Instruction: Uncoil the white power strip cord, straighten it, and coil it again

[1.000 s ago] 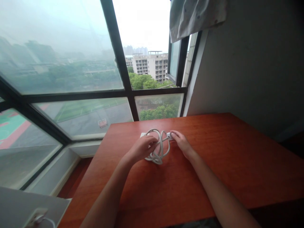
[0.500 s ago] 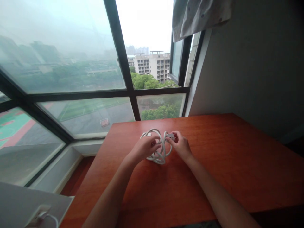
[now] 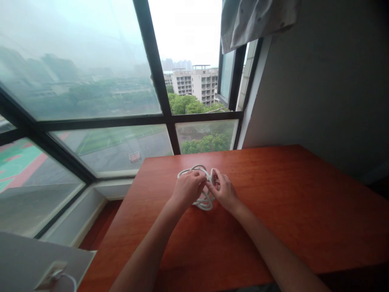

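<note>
White cable (image 3: 204, 205), thick and round, sits bunched in several loose loops on the red-brown wooden table (image 3: 288, 202), near the far edge by the window frame (image 3: 158, 81). Both bare hands are on it.

Left hand (image 3: 187, 188): fingers curled over the top of the coil from the left, closed round a few strands, palm down. One loop arcs out above the knuckles.

Right hand (image 3: 224, 190): pressed against the coil's right side, fingers bent inward and closed on the bundle. Which strand or end piece it pinches is hidden under the fingers; cannot tell.

State of the work, judged from how things lie: the cable is already gathered into a compact bundle between the two hands, with no length trailing across the table. No tie or band shows round the loops, and they look slack, uneven in size. Ends of the cable not visible.

Surroundings: grey wall (image 3: 319, 89) to the right, pale cloth (image 3: 255, 20) hanging at the upper window corner, a white socket block (image 3: 51, 273) with its own thin lead at lower left, well apart.
</note>
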Available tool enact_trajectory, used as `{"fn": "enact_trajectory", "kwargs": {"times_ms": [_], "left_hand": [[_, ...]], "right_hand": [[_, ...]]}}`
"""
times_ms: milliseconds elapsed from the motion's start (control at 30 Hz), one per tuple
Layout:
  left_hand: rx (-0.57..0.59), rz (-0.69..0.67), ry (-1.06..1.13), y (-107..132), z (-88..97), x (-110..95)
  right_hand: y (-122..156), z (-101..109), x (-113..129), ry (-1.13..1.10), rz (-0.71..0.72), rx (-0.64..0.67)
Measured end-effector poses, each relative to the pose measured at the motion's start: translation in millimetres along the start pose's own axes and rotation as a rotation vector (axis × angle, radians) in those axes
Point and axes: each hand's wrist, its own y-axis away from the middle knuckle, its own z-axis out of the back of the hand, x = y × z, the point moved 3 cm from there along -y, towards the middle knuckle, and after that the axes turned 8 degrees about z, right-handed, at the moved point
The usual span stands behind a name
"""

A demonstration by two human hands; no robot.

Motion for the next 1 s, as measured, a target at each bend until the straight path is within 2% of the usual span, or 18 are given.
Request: {"fn": "enact_trajectory", "kwargs": {"times_ms": [167, 433, 600, 733, 900, 1000], "left_hand": [[-0.001, -0.006, 0.021, 2, 4.6, 7], [0.045, -0.072, 0.214, 3, 4.9, 31], [-0.01, 0.019, 0.333, 1, 2.5, 44], [-0.038, 0.066, 0.476, 1, 9.8, 51], [-0.115, 0.238, 0.872, 5, 25.1, 63], [-0.199, 0.374, 1.089, 7, 26.5, 72]], "right_hand": [[-1, -2, -7, -0.088, -0.12, 0.03], [-1, -3, -1, -0.24, -0.127, 0.018], [-1, -3, 0, -0.242, -0.078, 0.047], [-1, -2, 0, -0.166, -0.046, 0.069], [-1, -1, -2, -0.125, -0.029, 0.104], [-2, 1, -3, -0.089, -0.024, 0.121]]}}
